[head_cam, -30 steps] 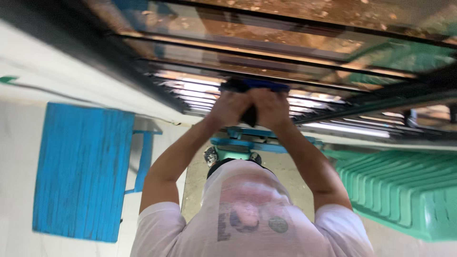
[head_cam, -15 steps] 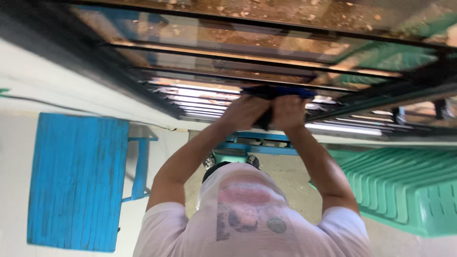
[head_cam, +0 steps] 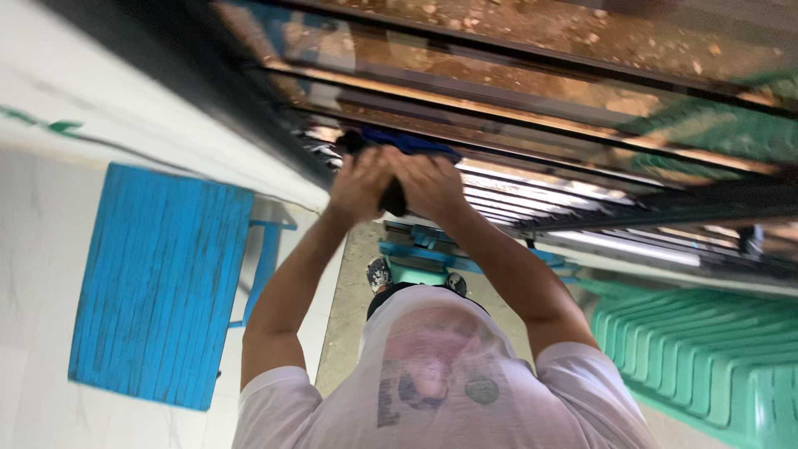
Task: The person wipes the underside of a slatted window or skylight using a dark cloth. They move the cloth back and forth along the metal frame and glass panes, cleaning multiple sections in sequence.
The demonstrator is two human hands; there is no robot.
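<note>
- Both hands [head_cam: 395, 183] pressed together, gripping a blue cloth [head_cam: 411, 143] against the glass door [head_cam: 532, 91].
- Blue stool [head_cam: 158, 283] left of the door, green chairs [head_cam: 706, 357] right.
- Risk, judged: cloth slipping free under hard rubbing.

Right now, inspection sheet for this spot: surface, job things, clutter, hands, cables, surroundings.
Surface: louvred glass window in a dark frame, reflective.
Job things: blue cloth pressed against the glass slats.
Clutter: nothing seen.
Hands: left hand and right hand raised together, both on the cloth; fingers partly hidden.
Cables: nothing seen.
Surroundings: blue wooden table at left, stacked green plastic chairs at right, pale floor.
</note>
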